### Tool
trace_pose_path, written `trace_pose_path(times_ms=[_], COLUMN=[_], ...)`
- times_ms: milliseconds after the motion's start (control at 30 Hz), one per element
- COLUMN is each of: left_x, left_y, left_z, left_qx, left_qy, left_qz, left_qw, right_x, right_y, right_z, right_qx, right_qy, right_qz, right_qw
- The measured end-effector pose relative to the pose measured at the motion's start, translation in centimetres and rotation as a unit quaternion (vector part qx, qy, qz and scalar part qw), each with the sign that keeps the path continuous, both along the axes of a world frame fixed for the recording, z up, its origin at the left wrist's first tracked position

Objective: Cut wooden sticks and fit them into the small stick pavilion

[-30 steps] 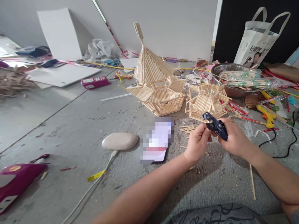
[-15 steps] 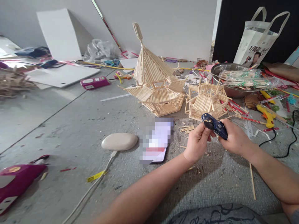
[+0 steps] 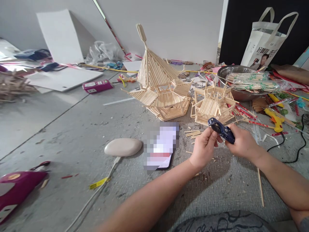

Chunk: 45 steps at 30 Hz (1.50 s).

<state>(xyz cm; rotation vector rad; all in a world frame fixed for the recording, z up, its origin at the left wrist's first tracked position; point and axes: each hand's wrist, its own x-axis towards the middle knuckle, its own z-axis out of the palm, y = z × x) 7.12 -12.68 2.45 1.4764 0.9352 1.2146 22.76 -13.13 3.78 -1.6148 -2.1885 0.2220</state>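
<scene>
My right hand is closed around the handles of a dark blue hand cutter, whose jaws point up and to the left. Right beside the jaws, my left hand pinches with thumb and fingers; whatever lies between them is too small or hidden to make out. Just beyond both hands stands a low, many-sided frame of wooden sticks. To its left is a taller stick model with a pointed roof. Several short cut sticks lie on the floor left of my left hand.
A phone and a pale oval device with a cable lie to the left. Farther right are a metal bowl of bagged sticks and a yellow glue gun with its black cord. Magenta power boxes sit on the left.
The blue cutter's handles and jaws have closed together in my right hand, narrowing its gap. Both hands stay in nearly the same place.
</scene>
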Motion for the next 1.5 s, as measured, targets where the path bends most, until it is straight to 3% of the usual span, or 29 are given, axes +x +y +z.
trace_pose_path(times_ms=[300,567,1500], left_x=[0.0,-0.1,-0.5], left_y=[0.1,0.4,0.9], left_z=[-0.1,-0.1,-0.2], left_qx=[-0.014,-0.026,0.020], left_qy=[-0.004,-0.002,0.108], left_qz=[-0.005,-0.011,0.004], left_qw=[1.000,1.000,0.994], right_x=[0.1,0.1,0.3], right_y=[0.3,0.6,0.1], right_z=[-0.2,0.6,1.4], right_qx=[-0.004,-0.050,-0.023], right_qy=[-0.007,0.014,-0.083], right_qz=[-0.027,0.019,0.020], right_qw=[1.000,0.998,0.996])
